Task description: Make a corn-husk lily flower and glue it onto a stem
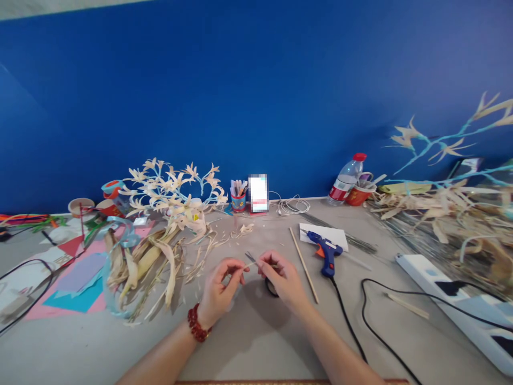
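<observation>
One thin strip (250, 264) is held low over the counter (256, 347), spanning the gap between the left hand (224, 286) and the right hand (279, 275). Its left end is pinched between the left thumb and fingertips; its right end is met by the right hand, whose fingers are curled and closed. Scissors (250, 258) are seen just there too — the blade tips show beyond the right fingertips and a dark handle loop below that hand — but whether they are gripped or merely lie beneath cannot be told. A red bracelet (198, 323) is worn on the left wrist.

Just right of the right hand, a stick (303, 266) is laid slantwise. Beyond it a glue gun (327, 251) is rested partly on a white card (340, 235), its cord (344, 307) trailed toward the near edge.

To the left of the left hand, husks (138, 262) are heaped, with flowers (172, 187) on pale blue stems set behind them. Farther back, near the blue wall (256, 96), a pen cup (238, 203) is placed beside a bright screen (258, 195) — its display is blurred.
</observation>
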The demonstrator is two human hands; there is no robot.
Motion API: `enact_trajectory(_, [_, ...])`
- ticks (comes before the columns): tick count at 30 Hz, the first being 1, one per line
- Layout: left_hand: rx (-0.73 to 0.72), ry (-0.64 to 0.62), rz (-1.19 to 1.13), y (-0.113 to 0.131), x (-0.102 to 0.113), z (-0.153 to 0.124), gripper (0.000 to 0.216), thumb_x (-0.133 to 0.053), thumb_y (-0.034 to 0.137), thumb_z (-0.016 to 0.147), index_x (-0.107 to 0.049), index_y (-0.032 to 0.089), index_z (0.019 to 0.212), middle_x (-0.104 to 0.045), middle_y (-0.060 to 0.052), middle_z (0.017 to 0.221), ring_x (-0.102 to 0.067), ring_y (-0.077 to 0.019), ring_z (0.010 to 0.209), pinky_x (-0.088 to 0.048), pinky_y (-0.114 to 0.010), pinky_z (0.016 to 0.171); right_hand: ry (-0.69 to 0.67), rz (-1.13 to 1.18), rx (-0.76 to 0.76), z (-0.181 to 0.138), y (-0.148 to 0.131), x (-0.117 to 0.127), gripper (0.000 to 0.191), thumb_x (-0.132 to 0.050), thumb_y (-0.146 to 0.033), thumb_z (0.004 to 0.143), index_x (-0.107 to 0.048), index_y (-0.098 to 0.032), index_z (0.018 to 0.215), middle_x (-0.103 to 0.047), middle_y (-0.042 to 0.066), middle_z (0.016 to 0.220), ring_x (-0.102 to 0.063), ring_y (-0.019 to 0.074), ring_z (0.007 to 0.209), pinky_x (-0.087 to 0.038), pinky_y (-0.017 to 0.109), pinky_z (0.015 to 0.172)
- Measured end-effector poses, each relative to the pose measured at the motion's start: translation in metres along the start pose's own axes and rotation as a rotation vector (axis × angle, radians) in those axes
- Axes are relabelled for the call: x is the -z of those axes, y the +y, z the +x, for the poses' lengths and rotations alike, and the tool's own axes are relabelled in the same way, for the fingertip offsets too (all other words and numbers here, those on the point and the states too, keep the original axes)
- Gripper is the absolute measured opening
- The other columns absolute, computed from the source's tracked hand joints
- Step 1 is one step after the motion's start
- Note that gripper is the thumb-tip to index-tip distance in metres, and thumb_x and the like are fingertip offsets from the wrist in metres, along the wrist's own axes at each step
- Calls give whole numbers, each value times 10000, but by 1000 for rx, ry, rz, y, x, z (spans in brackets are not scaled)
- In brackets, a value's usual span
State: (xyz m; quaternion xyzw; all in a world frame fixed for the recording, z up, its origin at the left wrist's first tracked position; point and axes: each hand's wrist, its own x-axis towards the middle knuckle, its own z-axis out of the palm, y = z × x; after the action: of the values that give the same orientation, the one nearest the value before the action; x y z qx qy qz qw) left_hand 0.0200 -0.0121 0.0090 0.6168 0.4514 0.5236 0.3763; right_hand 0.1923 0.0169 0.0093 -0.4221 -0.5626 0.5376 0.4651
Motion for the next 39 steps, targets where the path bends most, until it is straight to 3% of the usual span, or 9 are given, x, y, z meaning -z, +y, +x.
enact_trajectory(6, [-258, -5, 289, 0, 4, 5, 149, -563, 160, 839, -682, 218, 906, -687, -57, 863, -601, -207, 870, -428, -403, 905, -20, 218, -108, 2, -3, -3, 281, -674, -440, 746, -574, -182, 697, -550, -19, 600, -484, 118, 572, -386, 234, 584])
enact_trajectory(9, [-297, 2, 333, -2, 5, 7, 177, -540, 141, 853, -675, 215, 940, -688, -50, 880, -598, -197, 877, -433, -398, 901, -83, 235, -137, -1, -5, -4, 259, -679, -430, 750, -598, -185, 728, -560, -20, 609, -494, 115, 575, -378, 228, 573])
enact_trajectory(13, [-187, -4, 177, -4, 1, 5, 160, -523, 178, 878, -665, 194, 950, -664, -62, 890, -602, -190, 872, -474, -324, 784, -138, 194, -74, -5, -4, -6, 185, -668, -367, 773, -623, -188, 789, -587, -14, 665, -530, 122, 624, -393, 228, 596])
enact_trajectory(19, [-31, 13, -98, -5, -6, 1, 115, -578, 254, 855, -642, 171, 903, -601, -66, 920, -577, -195, 896, -458, -323, 807, -91, -231, 154, -8, 0, -9, 108, -587, -279, 834, -654, -197, 819, -652, 17, 747, -577, 159, 708, -398, 240, 607])
enact_trajectory(23, [10, 23, -206, -4, -7, 2, 87, -621, 249, 825, -608, 168, 797, -560, -43, 860, -545, -176, 860, -430, -307, 809, -61, -345, 208, -9, -1, -10, 127, -575, -283, 848, -640, -197, 782, -643, 7, 703, -567, 149, 657, -387, 234, 582])
enact_trajectory(32, [180, -80, -398, -3, -6, 1, 117, -587, 274, 857, -553, 169, 818, -548, 4, 737, -526, -114, 673, -425, -244, 671, -101, -422, 275, -11, -8, -9, 107, -559, -213, 841, -615, -203, 751, -649, 10, 740, -582, 151, 711, -410, 237, 635])
enact_trajectory(37, [247, -153, -469, 0, -9, 1, 160, -576, 308, 866, -504, 175, 814, -550, 21, 647, -536, -106, 583, -433, -231, 577, -133, -297, 192, -11, -6, -9, 101, -550, -231, 845, -598, -202, 930, -659, 22, 769, -606, 154, 707, -426, 228, 588])
enact_trajectory(39, [261, -159, -494, -1, -10, 1, 174, -574, 325, 867, -487, 182, 821, -543, 31, 621, -531, -104, 555, -427, -222, 536, -175, -207, 152, -10, -4, -9, 89, -546, -251, 858, -598, -195, 904, -657, 20, 733, -613, 153, 691, -435, 233, 595])
